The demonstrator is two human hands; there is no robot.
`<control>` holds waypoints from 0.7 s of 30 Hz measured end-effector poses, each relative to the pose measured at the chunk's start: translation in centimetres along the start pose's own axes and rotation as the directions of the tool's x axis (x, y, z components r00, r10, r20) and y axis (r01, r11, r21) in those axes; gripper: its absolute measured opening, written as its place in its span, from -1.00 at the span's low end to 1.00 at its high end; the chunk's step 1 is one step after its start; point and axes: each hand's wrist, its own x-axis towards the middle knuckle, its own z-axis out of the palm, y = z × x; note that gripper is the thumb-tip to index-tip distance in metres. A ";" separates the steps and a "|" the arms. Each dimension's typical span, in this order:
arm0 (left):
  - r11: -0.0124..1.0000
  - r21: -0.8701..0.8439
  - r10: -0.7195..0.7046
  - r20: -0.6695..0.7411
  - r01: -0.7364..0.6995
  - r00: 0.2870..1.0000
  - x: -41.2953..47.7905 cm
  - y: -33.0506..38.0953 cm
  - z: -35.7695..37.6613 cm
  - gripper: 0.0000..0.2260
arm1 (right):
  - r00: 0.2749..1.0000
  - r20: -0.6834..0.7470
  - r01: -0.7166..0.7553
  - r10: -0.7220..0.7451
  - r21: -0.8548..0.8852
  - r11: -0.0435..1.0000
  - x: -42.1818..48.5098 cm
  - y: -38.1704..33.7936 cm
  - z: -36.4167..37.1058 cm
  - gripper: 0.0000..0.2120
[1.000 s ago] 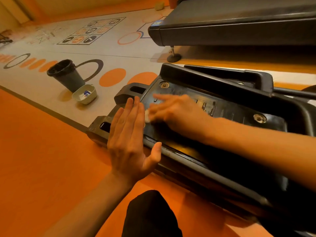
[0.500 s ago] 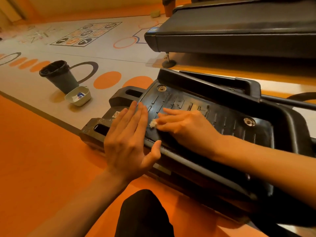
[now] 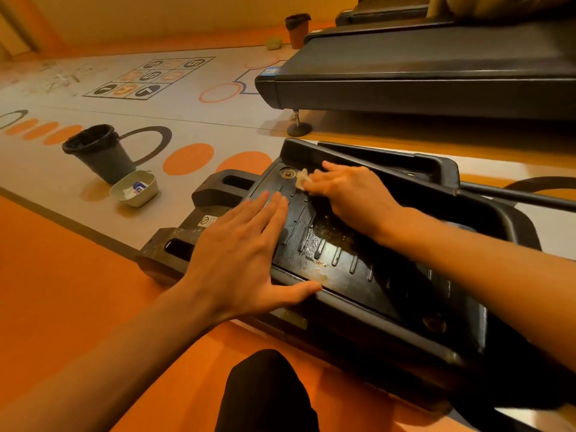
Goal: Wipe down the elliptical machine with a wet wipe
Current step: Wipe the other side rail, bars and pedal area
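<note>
On the far left corner of the elliptical's black ribbed pedal (image 3: 343, 263), the right hand (image 3: 349, 194) holds a small crumpled wet wipe (image 3: 301, 178) at its bent fingertips and presses it to the surface, just beside the round bolt (image 3: 288, 173) set in that corner. Half a second ago this hand and the wipe were lower down, near the middle of the pedal's left side and almost touching the left hand's fingertips; they have since slid away toward the raised far rim. The ribs they left behind, between the two hands, show wet, shiny streaks and specks.

The left hand (image 3: 240, 260) lies flat and wide on the near left part of the pedal as before, fingers straight and together, thumb spread out along the near edge, holding nothing. A small label (image 3: 208, 220) shows on the pedal just past its fingers.

A dark knee (image 3: 265, 394) sits at the bottom over the orange floor (image 3: 62, 291). Off to the left, on the pale printed floor, a dark bin with a black liner (image 3: 99, 154) stands touching a small pale bowl (image 3: 134, 188) with packets in it. Beyond the pedal runs the deck of a black treadmill (image 3: 420, 76), and an orange bin (image 3: 297, 26) stands far back by the wall.
</note>
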 end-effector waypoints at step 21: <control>0.998 -0.056 -0.034 0.074 0.038 0.997 0.0 0.7 -0.1 0.04 | 0.924 0.044 0.357 -0.381 0.260 0.897 -4.4 -3.8 -0.8 -0.68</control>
